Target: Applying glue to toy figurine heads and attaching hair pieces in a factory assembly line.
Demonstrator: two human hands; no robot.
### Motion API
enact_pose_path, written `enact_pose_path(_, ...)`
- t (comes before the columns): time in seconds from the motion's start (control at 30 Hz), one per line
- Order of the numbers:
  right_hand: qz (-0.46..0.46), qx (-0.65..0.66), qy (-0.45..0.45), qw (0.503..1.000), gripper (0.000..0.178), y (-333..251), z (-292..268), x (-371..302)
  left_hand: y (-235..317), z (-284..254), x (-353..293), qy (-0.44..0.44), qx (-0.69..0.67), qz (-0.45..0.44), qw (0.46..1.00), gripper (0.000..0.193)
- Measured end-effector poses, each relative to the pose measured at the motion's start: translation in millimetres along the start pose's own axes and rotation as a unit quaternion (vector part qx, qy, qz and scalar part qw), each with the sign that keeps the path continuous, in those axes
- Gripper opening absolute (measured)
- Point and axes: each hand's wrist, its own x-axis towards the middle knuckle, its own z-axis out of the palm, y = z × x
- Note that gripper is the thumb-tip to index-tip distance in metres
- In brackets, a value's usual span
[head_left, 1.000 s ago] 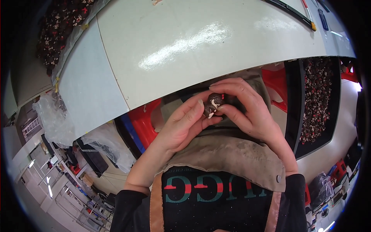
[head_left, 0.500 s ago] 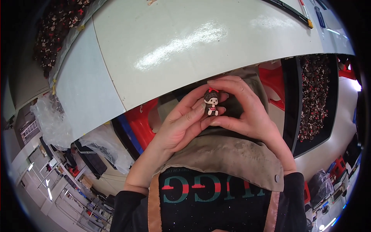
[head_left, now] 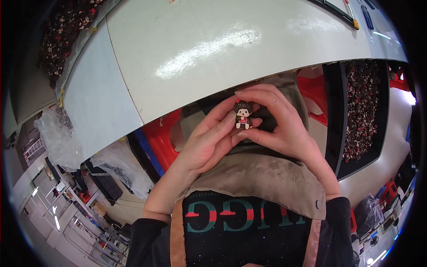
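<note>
A small brown figurine [head_left: 243,115] with a pale face, a red bow on its head and a red patch on its belly sits between my two hands, its front toward me. My left hand [head_left: 211,138] grips its side, with the thumb against it and the fingers behind. Curved around the other side is my right hand [head_left: 282,122], its index finger arching over the head and its thumb by the feet. The right fingertips behind the figurine are partly hidden. Both hands are over my lap, just off the front edge of the white table [head_left: 191,84].
A black tray [head_left: 379,129] full of similar small brown figurines stands at the right. More lie heaped on clear plastic [head_left: 73,49] at the far left. A yellow-tipped brush [head_left: 356,23] and a blue-handled tool [head_left: 367,18] lie at the far right. A red stool [head_left: 162,142] shows below the table.
The figurine has turned from slightly sideways to face me more squarely, its head tipping a little back. My fingers have shifted slightly around it.
</note>
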Motion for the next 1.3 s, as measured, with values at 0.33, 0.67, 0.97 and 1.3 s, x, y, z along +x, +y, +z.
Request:
enact_pose_path(0.33,-0.055,-0.107,0.021,0.992,0.058,4.0,3.6,-4.1,-4.3,0.0,2.1,-0.019,-0.039,-0.008,0.999,0.044)
enact_pose_path(0.67,-0.069,-0.103,0.035,0.992,0.053,3.3,-2.1,-3.0,-4.1,7.4,5.7,-0.029,0.021,-0.020,0.999,0.042)
enact_pose_path(0.97,0.141,-0.184,0.218,0.948,0.044,36.7,-85.4,-52.6,37.4,55.2,-26.3,-0.054,0.374,0.100,0.920,0.044)
enact_pose_path(1.3,0.165,-0.451,0.390,0.785,0.031,73.8,-191.2,-142.6,84.4,92.4,-57.1,-0.175,0.438,0.330,0.817,0.037)
